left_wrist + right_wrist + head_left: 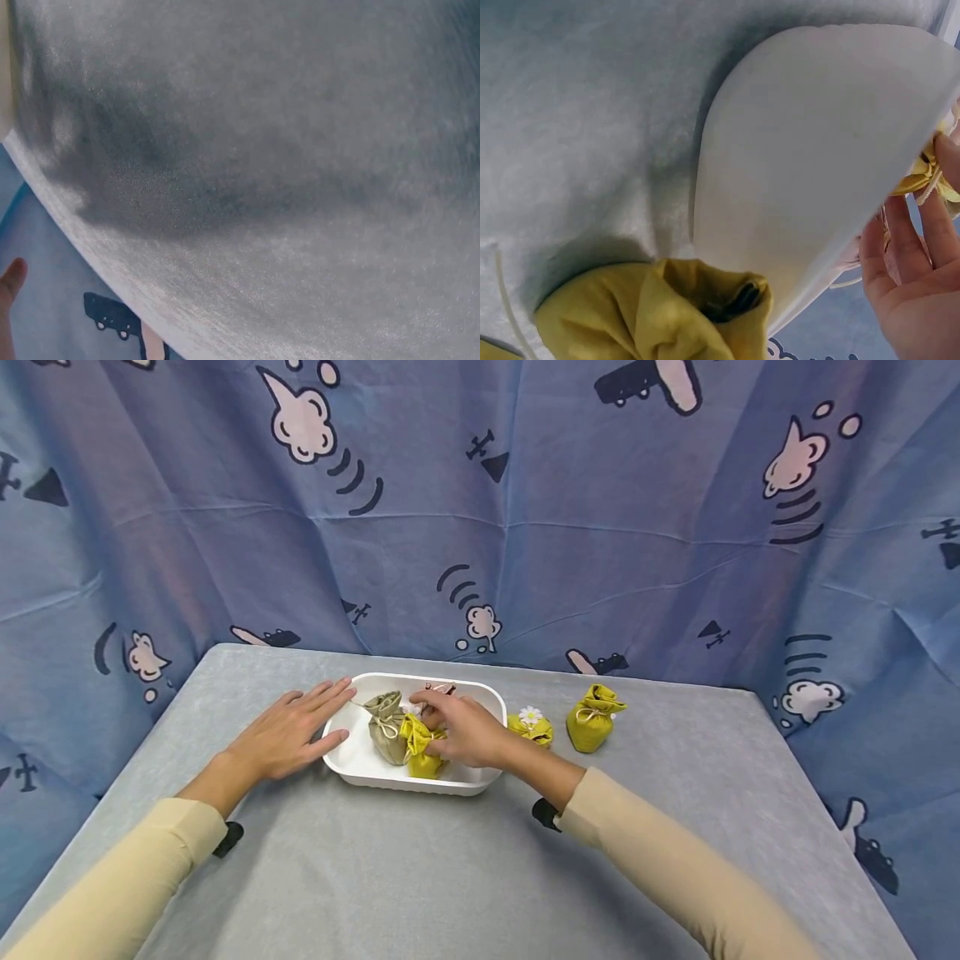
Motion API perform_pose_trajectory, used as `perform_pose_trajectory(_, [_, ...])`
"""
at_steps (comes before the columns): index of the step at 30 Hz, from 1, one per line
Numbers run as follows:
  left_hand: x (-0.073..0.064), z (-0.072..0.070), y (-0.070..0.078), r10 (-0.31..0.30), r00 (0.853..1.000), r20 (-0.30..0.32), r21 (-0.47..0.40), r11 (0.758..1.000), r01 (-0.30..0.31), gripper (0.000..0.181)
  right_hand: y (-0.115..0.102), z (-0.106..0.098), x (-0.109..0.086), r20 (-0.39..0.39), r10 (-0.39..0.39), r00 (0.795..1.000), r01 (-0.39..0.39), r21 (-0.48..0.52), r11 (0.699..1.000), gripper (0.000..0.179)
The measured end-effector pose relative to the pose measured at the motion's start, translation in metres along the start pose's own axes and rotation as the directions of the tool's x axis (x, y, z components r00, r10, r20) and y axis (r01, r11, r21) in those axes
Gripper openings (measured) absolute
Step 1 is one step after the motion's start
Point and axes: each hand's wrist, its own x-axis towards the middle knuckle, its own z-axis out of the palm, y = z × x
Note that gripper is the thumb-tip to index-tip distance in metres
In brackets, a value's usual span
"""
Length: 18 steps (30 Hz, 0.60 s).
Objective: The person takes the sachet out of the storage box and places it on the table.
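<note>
My right hand (472, 731) reaches over the right side of a white tray (405, 787) and pinches the gathered top of a yellow drawstring pouch (426, 766) inside it. Thumb and fingers of that hand also show round yellow cloth (911, 184) in the right wrist view. Left of this pouch stands a grey-green drawstring pouch (387, 739). A pinkish item (441, 687) behind the right hand is mostly hidden. My left hand (292, 735) lies with straight, spread fingers at the tray's left rim. Only a fingertip (13, 277) of it appears in the left wrist view.
Right of the tray, a yellow pouch with a white daisy (530, 717) lies close to its wall. Farther right stands another yellow pouch (591, 727). The grey table (360, 877) ends at a blue patterned curtain (420, 543) behind and at the sides.
</note>
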Motion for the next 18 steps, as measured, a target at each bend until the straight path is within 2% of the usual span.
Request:
perform_pose_trajectory(9, [0.0,0.001,0.0,-0.003,1.0,-0.007,-0.009,1.0,0.003,0.065,-0.002,-0.005,-0.007,-0.027,-0.05,0.998,0.05,-0.004,0.999,0.07])
perform_pose_trajectory(18, [0.0,0.002,-0.002,0.001,1.0,-0.013,0.001,1.0,-0.001,0.065,-0.01,-0.021,-0.018,-0.048,-0.1,0.994,0.1,0.007,0.995,0.066])
